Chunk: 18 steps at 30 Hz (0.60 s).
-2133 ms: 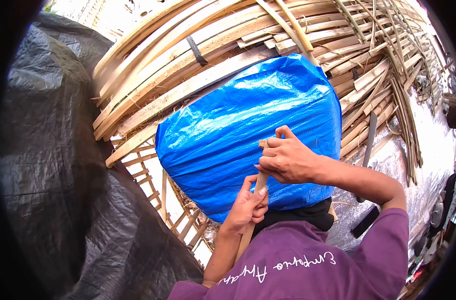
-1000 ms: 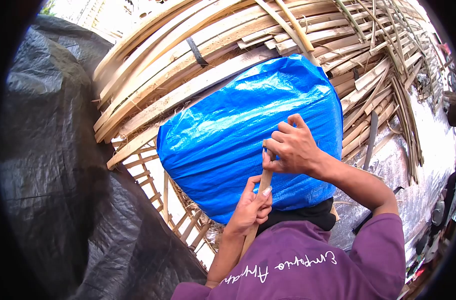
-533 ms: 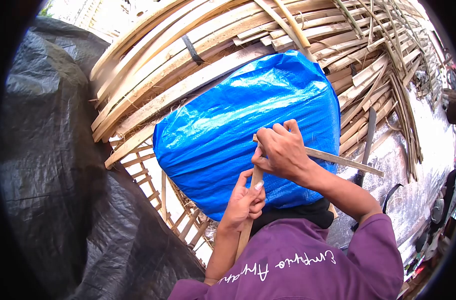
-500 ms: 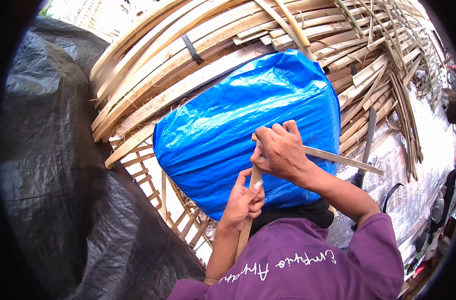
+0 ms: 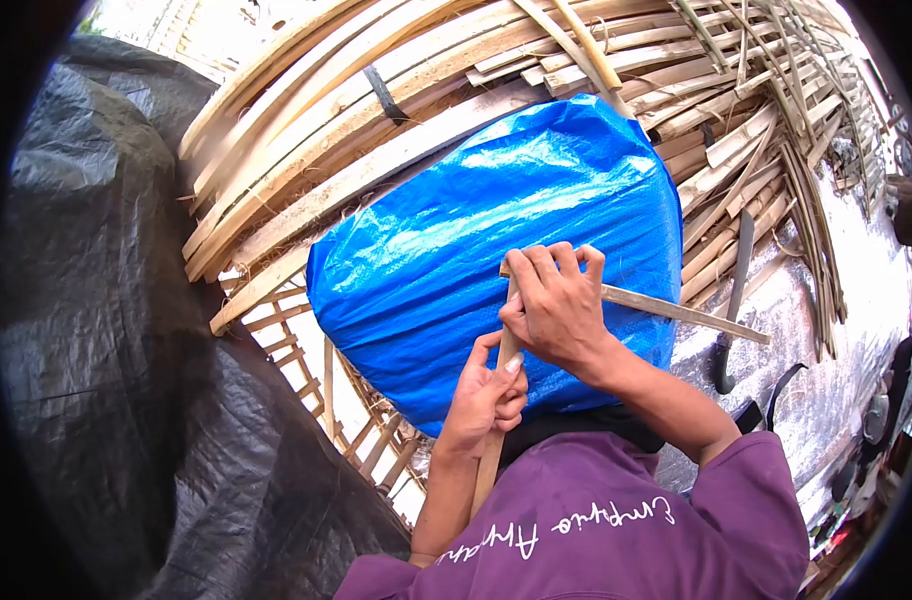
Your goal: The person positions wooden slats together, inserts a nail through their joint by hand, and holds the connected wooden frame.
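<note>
My left hand (image 5: 488, 402) is closed around an upright flat bamboo strip (image 5: 489, 465), with the thumb lying along its face. A second bamboo strip (image 5: 686, 314) crosses near the top of the first and sticks out to the right. My right hand (image 5: 558, 305) is closed over the place where the two strips meet, its fingers bent across the top. That hand hides the exact joint. Beneath both hands a shiny blue tarp (image 5: 476, 230) spreads over my lap.
Split bamboo lengths (image 5: 326, 140) are stacked beyond the tarp, some tied with a black band (image 5: 384, 95). A long knife (image 5: 741, 265) with a dark handle lies at the right on silvery sheeting (image 5: 806, 400). Dark plastic sheeting (image 5: 96, 300) hangs at the left, beside a bamboo lattice (image 5: 376, 452).
My right hand has shifted slightly, its fingers more upright over the strips. My right forearm has moved a little left, uncovering more of the knife's handle. My left hand keeps its hold.
</note>
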Tool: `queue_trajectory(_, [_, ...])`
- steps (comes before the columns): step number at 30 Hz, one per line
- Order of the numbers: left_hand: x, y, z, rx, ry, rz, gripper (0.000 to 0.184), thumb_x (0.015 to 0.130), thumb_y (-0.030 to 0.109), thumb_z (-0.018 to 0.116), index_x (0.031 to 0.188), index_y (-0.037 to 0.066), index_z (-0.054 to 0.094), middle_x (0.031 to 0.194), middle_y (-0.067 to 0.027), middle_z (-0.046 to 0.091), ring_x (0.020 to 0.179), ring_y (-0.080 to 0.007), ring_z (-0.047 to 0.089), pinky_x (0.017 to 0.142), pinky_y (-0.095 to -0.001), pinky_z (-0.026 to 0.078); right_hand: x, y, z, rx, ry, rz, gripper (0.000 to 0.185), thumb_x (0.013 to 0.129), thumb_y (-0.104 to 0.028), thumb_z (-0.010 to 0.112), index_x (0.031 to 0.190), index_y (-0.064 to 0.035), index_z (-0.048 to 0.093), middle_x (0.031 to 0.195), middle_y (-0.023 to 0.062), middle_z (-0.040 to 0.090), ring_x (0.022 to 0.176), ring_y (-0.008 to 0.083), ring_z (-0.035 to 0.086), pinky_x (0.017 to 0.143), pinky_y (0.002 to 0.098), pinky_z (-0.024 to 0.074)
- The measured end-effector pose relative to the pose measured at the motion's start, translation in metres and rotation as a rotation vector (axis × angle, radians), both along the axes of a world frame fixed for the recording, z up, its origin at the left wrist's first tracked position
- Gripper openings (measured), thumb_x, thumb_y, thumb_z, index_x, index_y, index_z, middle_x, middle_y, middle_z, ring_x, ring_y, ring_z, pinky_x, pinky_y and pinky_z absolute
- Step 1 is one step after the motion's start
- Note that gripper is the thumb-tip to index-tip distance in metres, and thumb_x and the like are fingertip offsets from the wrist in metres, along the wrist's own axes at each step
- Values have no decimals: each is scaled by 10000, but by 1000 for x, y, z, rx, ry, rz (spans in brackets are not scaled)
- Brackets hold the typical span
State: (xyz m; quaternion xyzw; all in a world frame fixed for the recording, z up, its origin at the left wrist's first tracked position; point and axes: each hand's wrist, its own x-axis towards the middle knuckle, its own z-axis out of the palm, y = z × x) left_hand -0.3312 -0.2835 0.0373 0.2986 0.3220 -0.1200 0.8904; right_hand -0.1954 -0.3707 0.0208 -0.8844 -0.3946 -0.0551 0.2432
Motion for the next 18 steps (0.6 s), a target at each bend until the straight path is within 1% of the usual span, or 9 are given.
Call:
queue_trajectory(5, [2,-2,1,18,5,-4,284,963,161,503,1207,188,360,640,10,350,423,-21,245,363,-173,169,-5,0,-1,23,13,-35,381,734,-212,534,1084,-67,569,1010,62,567,953,219,485,869,432,269])
queue_trajectory(8, [2,-2,0,17,4,-8,279,964,161,503,1203,189,363,640,10,353,422,-21,246,363,-173,167,-5,0,-5,82,-12,-42,348,748,-222,550,1059,-64,568,964,59,569,922,209,487,854,430,277])
queue_trajectory(14, [3,-2,3,17,15,-22,266,969,172,498,1198,195,365,640,12,346,420,-19,240,363,-173,159,-5,-2,-10,108,-14,-42,384,762,-215,530,1111,-59,564,998,59,575,943,210,483,867,438,272])
queue_trajectory(15, [3,-2,4,12,18,-19,263,969,183,502,1194,190,366,639,14,339,421,-17,234,363,-171,158,-3,-4,-10,96,5,-21,430,782,-258,553,1167,-69,557,1041,63,562,968,225,477,881,442,265])
queue_trajectory(16, [4,-1,6,3,24,-7,263,969,183,502,1194,190,366,639,14,339,421,-17,234,363,-171,158,-1,-7,-7,87,12,-9,430,782,-258,553,1167,-69,557,1041,63,562,968,225,477,881,442,265])
queue_trajectory(18, [4,-1,12,24,2,-48,294,967,230,520,1196,165,348,655,27,369,441,-9,255,365,-168,168,5,-15,4,177,1,28,471,816,-322,568,1224,-87,544,1094,72,543,985,245,470,896,441,262])
